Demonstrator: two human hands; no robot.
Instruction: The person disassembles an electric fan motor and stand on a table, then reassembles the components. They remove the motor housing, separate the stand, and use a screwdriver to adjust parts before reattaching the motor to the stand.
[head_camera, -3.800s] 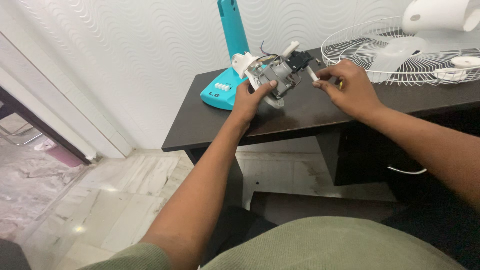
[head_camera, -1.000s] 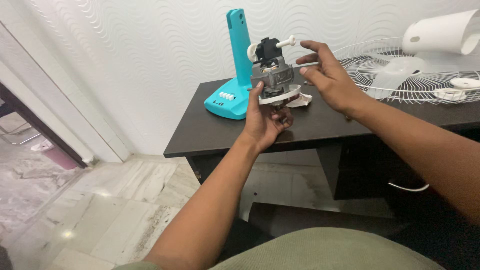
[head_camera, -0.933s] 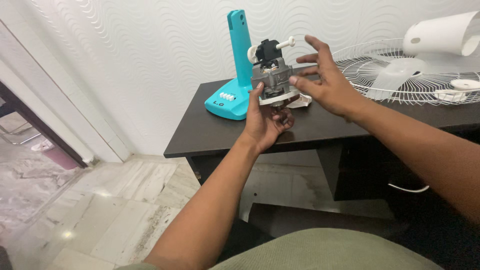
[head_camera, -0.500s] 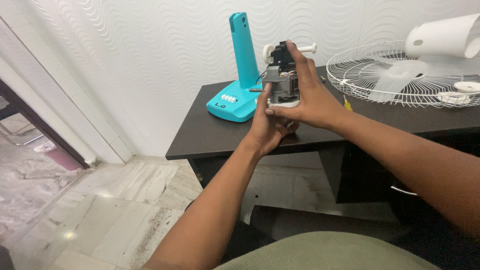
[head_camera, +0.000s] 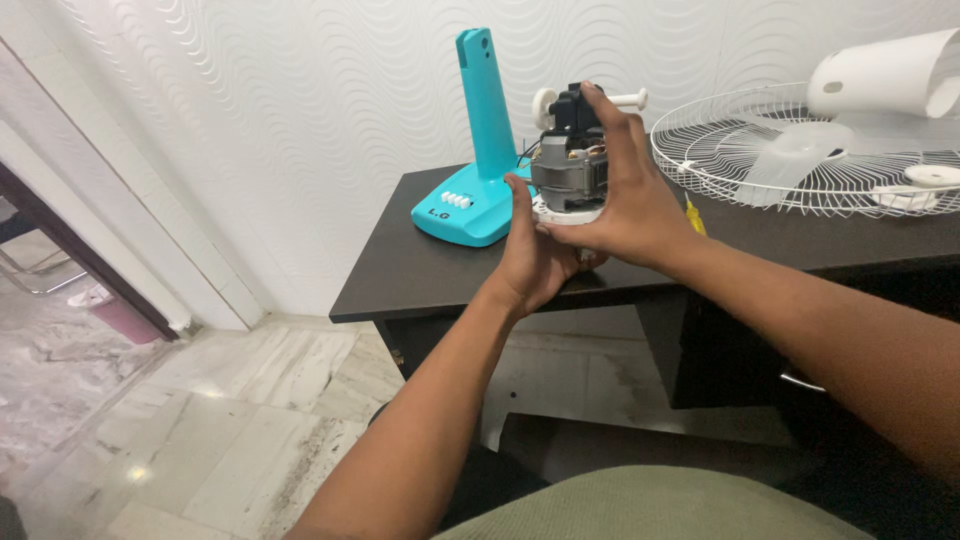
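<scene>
Above the dark wooden table (head_camera: 440, 270), head view: grey metal fan motor with white shaft (head_camera: 572, 165) held upright. Left hand (head_camera: 535, 255) grips its base from below; right hand (head_camera: 630, 205) wraps its side, fingers closed. Turquoise plastic fan stand (head_camera: 480, 150) at nine o'clock, white wire fan guard (head_camera: 800, 150) at three o'clock.

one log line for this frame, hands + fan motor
left hand: grips fan motor from below | right hand: wraps its side, fingertip on top | motor: upright, above dark table | nearby: teal fan stand, wire grille
</scene>
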